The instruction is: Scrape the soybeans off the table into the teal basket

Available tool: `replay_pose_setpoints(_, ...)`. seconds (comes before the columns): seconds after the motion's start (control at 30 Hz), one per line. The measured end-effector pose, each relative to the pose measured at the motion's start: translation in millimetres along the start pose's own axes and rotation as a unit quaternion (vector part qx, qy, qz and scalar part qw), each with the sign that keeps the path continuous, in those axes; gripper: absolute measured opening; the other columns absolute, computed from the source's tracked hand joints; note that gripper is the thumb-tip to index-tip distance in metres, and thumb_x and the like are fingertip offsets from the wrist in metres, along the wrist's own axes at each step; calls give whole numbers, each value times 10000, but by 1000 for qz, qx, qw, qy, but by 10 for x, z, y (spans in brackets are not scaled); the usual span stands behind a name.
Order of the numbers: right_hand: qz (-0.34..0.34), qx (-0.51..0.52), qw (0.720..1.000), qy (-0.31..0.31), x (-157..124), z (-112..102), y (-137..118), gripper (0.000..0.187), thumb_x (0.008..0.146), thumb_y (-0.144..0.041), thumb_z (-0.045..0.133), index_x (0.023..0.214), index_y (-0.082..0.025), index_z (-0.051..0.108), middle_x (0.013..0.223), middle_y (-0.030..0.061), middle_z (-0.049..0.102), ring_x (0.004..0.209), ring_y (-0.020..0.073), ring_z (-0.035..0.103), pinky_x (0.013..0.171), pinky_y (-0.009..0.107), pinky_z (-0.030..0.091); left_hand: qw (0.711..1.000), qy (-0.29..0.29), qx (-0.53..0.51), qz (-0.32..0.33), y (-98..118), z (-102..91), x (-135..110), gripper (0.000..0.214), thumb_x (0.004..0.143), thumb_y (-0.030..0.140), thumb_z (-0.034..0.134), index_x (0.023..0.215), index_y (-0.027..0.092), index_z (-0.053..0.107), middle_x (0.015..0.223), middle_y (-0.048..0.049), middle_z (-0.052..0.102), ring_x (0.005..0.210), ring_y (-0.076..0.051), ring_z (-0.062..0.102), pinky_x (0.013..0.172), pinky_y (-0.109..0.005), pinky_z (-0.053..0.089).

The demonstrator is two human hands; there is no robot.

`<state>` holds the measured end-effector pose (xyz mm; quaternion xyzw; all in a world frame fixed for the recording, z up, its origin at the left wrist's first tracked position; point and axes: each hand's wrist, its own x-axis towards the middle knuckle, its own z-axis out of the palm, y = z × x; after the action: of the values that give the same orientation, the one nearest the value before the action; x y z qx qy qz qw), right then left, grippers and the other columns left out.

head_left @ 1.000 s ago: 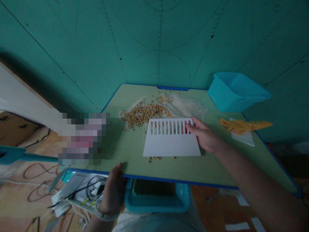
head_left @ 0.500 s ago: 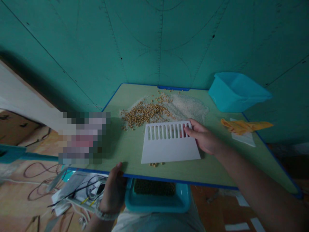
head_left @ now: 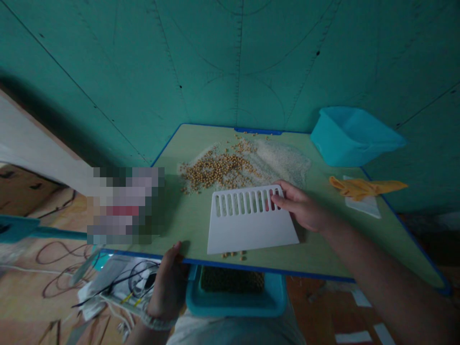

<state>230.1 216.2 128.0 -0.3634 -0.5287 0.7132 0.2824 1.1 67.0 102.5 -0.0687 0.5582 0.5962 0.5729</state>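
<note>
My right hand (head_left: 305,208) is closed around the right side of a white slotted plastic scraper (head_left: 247,232), thumb over its top corner. The scraper leans above the board, its lower edge just behind a few loose beans (head_left: 232,254) near the front. My left hand (head_left: 168,278) grips the front edge of the tabletop (head_left: 194,230), thumb on top, other fingers hidden below. Beyond the scraper lie tan, soybean-like beans (head_left: 212,170), mixed with pale grains (head_left: 283,155) heaped to the right. Under the front edge, a blue basin (head_left: 233,306) sits over my lap with dark contents.
A turquoise bin (head_left: 341,139) stands at the back right of the tabletop. An orange cloth (head_left: 359,188) lies on a white sheet at the right. A pixelated patch (head_left: 125,206) covers something at the left. Cables and papers litter the floor; a green wall rises behind.
My right hand has drawn the scraper slightly toward me, and the few beans ahead of it have shifted nearer the front edge. My left hand stays in place.
</note>
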Motion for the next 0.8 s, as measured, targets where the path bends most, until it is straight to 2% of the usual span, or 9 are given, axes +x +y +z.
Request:
replay_pose_setpoints(0.1, 3, -23, 999, -24, -18, 4, -22, 163, 766, -308, 593, 827, -210, 478, 728, -37, 572, 640, 98, 526, 580, 227, 379, 1000, 6, -8, -4, 13, 26, -14, 270, 765, 201, 489, 978, 145, 643, 668, -63, 742, 688, -272, 690, 622, -385, 554)
replay_pose_setpoints(0.2, 11, -47, 998, -47, -38, 15, -61, 172, 756, -302, 601, 829, -202, 482, 732, -24, 587, 649, 101, 528, 583, 231, 384, 1000, 22, -11, -4, 24, 51, -19, 245, 768, 190, 479, 939, 166, 653, 649, -50, 738, 710, -272, 689, 624, -387, 551)
replay_pose_setpoints(0.33, 30, -71, 994, -77, -61, 19, -89, 184, 731, -294, 624, 798, -197, 483, 712, -22, 580, 628, 95, 514, 569, 225, 381, 999, 37, -16, -9, 33, 55, -27, 160, 742, 176, 508, 684, 197, 656, 481, -22, 681, 686, -278, 688, 619, -385, 548)
replay_pose_setpoints(0.43, 40, -79, 991, -100, -75, 12, -88, 197, 720, -291, 636, 769, -195, 471, 694, -32, 566, 614, 86, 507, 553, 213, 378, 999, 42, -21, -15, 38, 58, -38, 222, 745, 175, 498, 551, 213, 600, 380, -6, 618, 673, -279, 687, 620, -383, 546)
replay_pose_setpoints(0.53, 51, -92, 987, -124, -89, 8, -96, 215, 706, -291, 651, 777, -184, 479, 701, -37, 568, 615, 79, 513, 553, 203, 383, 999, 44, -25, -11, 48, 81, -45, 186, 749, 165, 481, 673, 205, 645, 396, 5, 623, 669, -271, 687, 618, -376, 543)
replay_pose_setpoints(0.63, 67, -104, 982, -144, -105, 11, -121, 207, 703, -280, 653, 780, -175, 492, 725, -29, 587, 633, 78, 530, 567, 201, 392, 999, 37, -28, -6, 59, 109, -45, 207, 748, 166, 483, 848, 193, 662, 524, -7, 694, 671, -263, 687, 614, -374, 542)
replay_pose_setpoints(0.8, 68, -99, 981, -151, -124, 4, -151, 203, 695, -264, 660, 758, -184, 485, 709, -39, 590, 620, 77, 531, 561, 196, 386, 1000, 20, -12, -16, 53, 102, -37, 247, 772, 185, 453, 897, 156, 664, 630, -52, 733, 647, -272, 687, 595, -392, 544)
